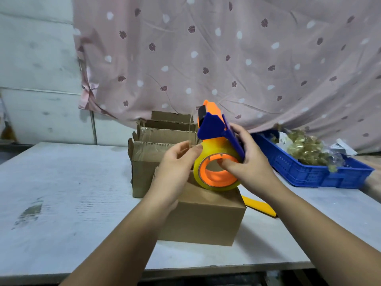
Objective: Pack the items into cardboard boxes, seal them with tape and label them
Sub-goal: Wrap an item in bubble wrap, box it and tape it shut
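A closed cardboard box (pixel 208 215) stands on the white table (pixel 61 193) in front of me. Above it I hold an orange and blue tape dispenser (pixel 216 129) with a roll of clear tape (pixel 201 162). My right hand (pixel 249 162) grips the dispenser, thumb hooked inside the orange core. My left hand (pixel 177 162) pinches the loose end of the tape at the roll's left side. Behind stand several open cardboard boxes (pixel 162 137) in a row.
A blue plastic crate (pixel 305 168) with bagged golden items sits at the right. A yellow-orange flat tool (pixel 259 206) lies on the table behind the near box. A pink patterned cloth (pixel 226 58) hangs at the back.
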